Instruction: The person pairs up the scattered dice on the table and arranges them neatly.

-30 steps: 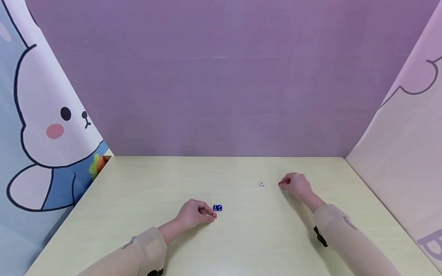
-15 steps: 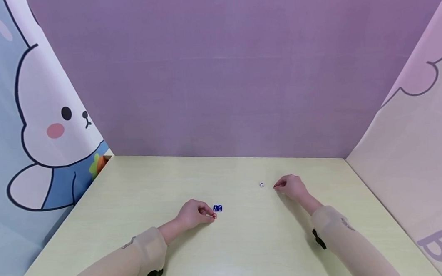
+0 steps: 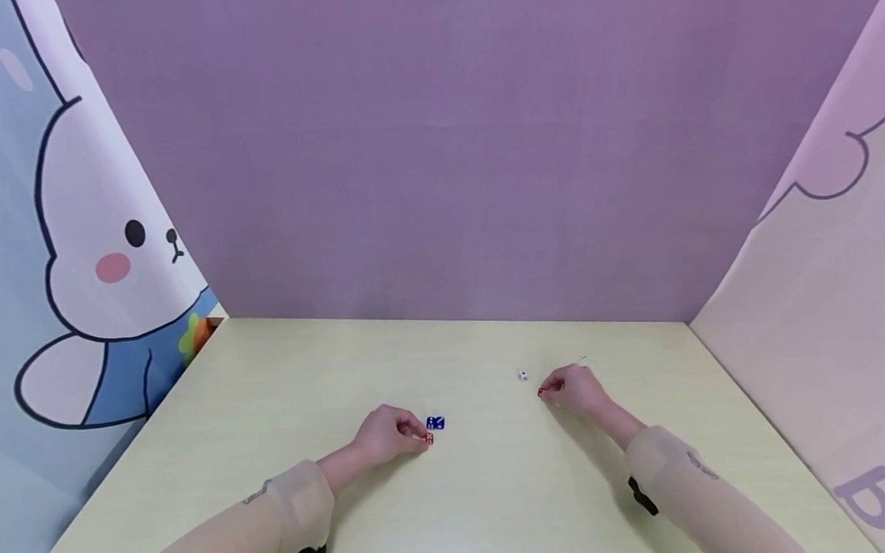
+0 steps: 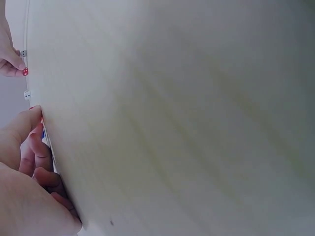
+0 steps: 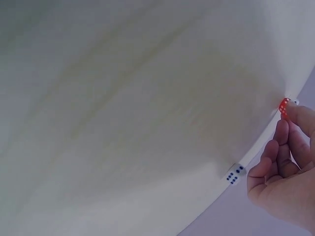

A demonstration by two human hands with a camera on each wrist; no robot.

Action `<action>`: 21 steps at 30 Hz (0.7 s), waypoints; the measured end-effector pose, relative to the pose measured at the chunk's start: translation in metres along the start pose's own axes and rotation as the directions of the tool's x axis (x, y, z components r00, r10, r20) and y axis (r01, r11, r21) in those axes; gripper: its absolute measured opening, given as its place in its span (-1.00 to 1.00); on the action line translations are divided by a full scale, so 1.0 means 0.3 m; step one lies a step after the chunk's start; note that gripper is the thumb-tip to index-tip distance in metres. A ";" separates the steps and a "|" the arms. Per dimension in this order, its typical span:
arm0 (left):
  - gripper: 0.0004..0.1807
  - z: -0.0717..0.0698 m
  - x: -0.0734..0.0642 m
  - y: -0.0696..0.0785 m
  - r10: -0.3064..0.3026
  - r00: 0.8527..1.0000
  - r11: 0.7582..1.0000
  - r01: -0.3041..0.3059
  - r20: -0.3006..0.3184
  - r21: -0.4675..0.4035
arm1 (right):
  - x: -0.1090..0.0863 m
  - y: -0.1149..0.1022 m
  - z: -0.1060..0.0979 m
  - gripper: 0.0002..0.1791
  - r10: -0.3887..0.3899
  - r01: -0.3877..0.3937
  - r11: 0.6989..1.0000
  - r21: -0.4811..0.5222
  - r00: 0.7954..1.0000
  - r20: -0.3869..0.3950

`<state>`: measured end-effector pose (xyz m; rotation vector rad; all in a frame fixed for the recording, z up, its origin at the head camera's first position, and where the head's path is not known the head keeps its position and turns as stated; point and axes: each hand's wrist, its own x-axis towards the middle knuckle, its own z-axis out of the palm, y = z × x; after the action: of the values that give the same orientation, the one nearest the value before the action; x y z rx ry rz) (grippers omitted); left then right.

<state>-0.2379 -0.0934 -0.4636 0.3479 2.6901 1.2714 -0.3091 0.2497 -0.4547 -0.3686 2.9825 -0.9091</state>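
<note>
My left hand (image 3: 386, 434) pinches a red die (image 3: 429, 437) low over the table, just in front of a pair of blue dice (image 3: 435, 423) that sit side by side. Most of that red die is hidden by fingers in the left wrist view. Thumb and fingertips of my right hand (image 3: 578, 390) grip another red die (image 5: 284, 106) with white pips. To the left of the right hand stands a white die (image 3: 523, 375). A second white die (image 5: 235, 174), dark-pipped, shows beyond the right hand's knuckles, small and faint in the head view.
Both hands work over a pale wood-grain table (image 3: 485, 508). A purple backdrop (image 3: 435, 143) rises at its far edge. Printed cloth panels flank it, one with a cartoon rabbit (image 3: 109, 227) on the left, a pink one (image 3: 827, 306) on the right.
My right hand has travelled left and nearer to me, carrying its red die. A white die behind that hand has come into view. The left hand keeps its place by the blue dice.
</note>
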 end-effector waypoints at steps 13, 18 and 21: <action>-0.86 0.005 0.009 -0.020 0.024 1.000 1.000 -0.024 -0.006 -0.003 | -0.059 -0.053 0.029 -0.91 0.012 -0.020 0.992 0.127 0.998 0.060; -0.88 0.000 0.006 -0.027 0.070 0.998 0.998 -0.070 -0.006 0.005 | -0.074 -0.061 0.048 -0.91 0.030 -0.048 0.983 0.175 0.995 0.099; -0.87 0.000 0.004 -0.030 0.084 0.996 0.996 -0.084 -0.007 0.003 | -0.080 -0.065 0.059 -0.89 0.029 -0.051 0.981 0.187 0.993 0.118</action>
<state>-0.2404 -0.0987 -0.4706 0.4626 2.7099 1.2930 -0.2803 0.2296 -0.4601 -0.3421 2.7597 -1.1160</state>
